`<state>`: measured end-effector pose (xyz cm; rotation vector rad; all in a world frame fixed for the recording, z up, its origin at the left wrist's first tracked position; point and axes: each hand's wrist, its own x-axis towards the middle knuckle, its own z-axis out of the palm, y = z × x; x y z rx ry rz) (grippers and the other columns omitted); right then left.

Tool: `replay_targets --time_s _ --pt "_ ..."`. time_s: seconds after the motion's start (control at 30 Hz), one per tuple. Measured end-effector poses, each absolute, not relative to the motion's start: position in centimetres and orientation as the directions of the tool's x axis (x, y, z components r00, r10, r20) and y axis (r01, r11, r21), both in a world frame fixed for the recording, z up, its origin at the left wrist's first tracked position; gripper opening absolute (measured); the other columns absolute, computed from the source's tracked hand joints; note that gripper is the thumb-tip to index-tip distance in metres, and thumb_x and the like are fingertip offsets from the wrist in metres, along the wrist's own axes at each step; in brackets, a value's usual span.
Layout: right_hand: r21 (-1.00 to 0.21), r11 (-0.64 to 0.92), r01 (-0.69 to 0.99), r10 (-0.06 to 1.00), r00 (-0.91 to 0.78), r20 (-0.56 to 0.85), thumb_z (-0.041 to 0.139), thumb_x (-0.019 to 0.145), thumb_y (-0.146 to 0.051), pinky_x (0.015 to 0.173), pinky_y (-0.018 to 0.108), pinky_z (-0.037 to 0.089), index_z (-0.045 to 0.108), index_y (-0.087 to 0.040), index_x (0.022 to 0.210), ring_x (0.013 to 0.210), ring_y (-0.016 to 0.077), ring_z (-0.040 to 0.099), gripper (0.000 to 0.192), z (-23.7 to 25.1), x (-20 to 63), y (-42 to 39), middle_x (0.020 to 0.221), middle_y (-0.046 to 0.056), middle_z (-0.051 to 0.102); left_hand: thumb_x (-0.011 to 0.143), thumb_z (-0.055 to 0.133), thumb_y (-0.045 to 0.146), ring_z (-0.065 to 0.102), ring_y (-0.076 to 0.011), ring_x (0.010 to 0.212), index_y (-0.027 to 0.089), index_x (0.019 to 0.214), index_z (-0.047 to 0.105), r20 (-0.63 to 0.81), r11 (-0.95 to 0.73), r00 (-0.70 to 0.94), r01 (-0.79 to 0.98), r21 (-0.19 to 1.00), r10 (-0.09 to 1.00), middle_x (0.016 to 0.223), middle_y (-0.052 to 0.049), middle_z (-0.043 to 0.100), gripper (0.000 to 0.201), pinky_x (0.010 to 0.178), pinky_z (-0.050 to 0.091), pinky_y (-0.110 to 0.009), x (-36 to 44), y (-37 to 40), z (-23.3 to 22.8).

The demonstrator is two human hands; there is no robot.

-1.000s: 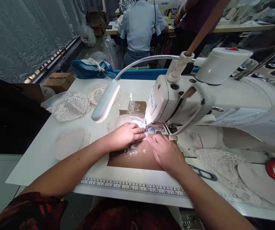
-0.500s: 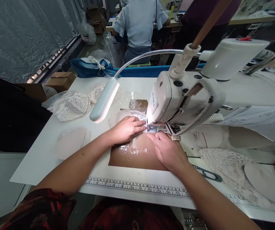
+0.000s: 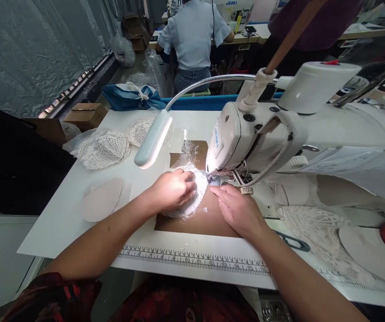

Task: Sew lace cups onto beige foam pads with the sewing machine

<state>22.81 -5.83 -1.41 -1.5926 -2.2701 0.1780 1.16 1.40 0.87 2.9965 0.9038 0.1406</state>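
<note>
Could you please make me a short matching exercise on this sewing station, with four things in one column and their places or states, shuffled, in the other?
Column one
1. Left hand
2. Right hand
3. Lamp
4. Measuring scale

Column two
A. Along the near edge of the white table
B. On the white fabric piece
C. Lit, at the end of a curved metal neck
D. Over the right part of the brown sheet

Right pairs: 1-B, 2-D, 3-C, 4-A

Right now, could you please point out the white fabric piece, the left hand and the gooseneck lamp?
White fabric piece (image 3: 200, 189): head view, right portion.
Left hand (image 3: 175, 189): head view, its back.
Gooseneck lamp (image 3: 153, 139): head view, light bar.
</note>
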Motion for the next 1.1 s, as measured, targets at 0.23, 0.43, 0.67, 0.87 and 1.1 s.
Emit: replay_targets --time_s 0.23,0.43,0.67,0.87,1.1 --pt "-0.361 0.387 0.848 0.917 -0.316 0.241 0.040 0.082 -0.007 0.067 0.028 0.047 0.070 -0.017 0.104 0.083 0.0187 0.063 0.039 -1.4 23.0 -5.9 0.098 0.008 0.070 0.095 0.039 0.037 0.058 -0.0182 0.081 0.017 0.092 0.069 0.036 -0.824 0.836 0.532 0.194 0.548 0.088 -0.007 0.062 0.036 0.070 0.046 -0.029 1.7 0.2 1.1" --pt "-0.393 0.348 0.852 0.935 -0.283 0.214 0.038 0.085 -0.009 0.073 0.029 0.048 0.067 -0.016 0.111 0.085 0.0191 0.064 0.039 -1.4 23.2 -6.1 0.098 0.007 0.071 0.094 0.041 0.036 0.057 -0.0184 0.076 0.015 0.084 0.067 0.060 -0.838 0.849 0.502 0.214 0.525 0.085 -0.007 0.062 0.035 0.068 0.044 -0.030 1.9 0.2 0.6" --pt "-0.280 0.353 0.893 0.934 -0.321 0.154 0.039 0.088 -0.015 0.073 0.031 0.045 0.064 -0.017 0.118 0.089 0.0210 0.060 0.038 -1.3 22.6 -6.3 0.108 0.009 0.067 0.094 0.041 0.026 0.055 -0.0226 0.091 0.011 0.120 0.060 0.163 -0.904 0.891 0.406 0.132 0.424 0.124 -0.012 0.060 0.035 0.077 0.046 -0.035 2.1 0.4 -0.8" --pt "-0.206 0.313 0.927 0.950 -0.306 0.068 0.040 0.085 -0.011 0.065 0.029 0.039 0.065 -0.019 0.115 0.082 0.0196 0.057 0.039 -0.5 22.0 -6.0 0.098 0.006 0.067 0.092 0.042 0.022 0.053 -0.0234 0.090 0.007 0.129 0.054 0.142 -0.939 0.928 0.340 0.056 0.345 0.132 -0.016 0.055 0.041 0.077 0.046 -0.037 2.1 1.0 -0.9" --pt "-0.161 0.283 0.946 0.959 -0.279 0.045 0.039 0.086 -0.011 0.065 0.029 0.038 0.063 -0.019 0.117 0.082 0.0203 0.058 0.040 -0.5 21.7 -5.8 0.099 0.006 0.068 0.091 0.045 0.019 0.051 -0.0246 0.093 0.008 0.130 0.054 0.119 -0.935 0.927 0.353 0.034 0.355 0.134 -0.015 0.054 0.041 0.076 0.044 -0.037 2.3 1.7 -0.6"
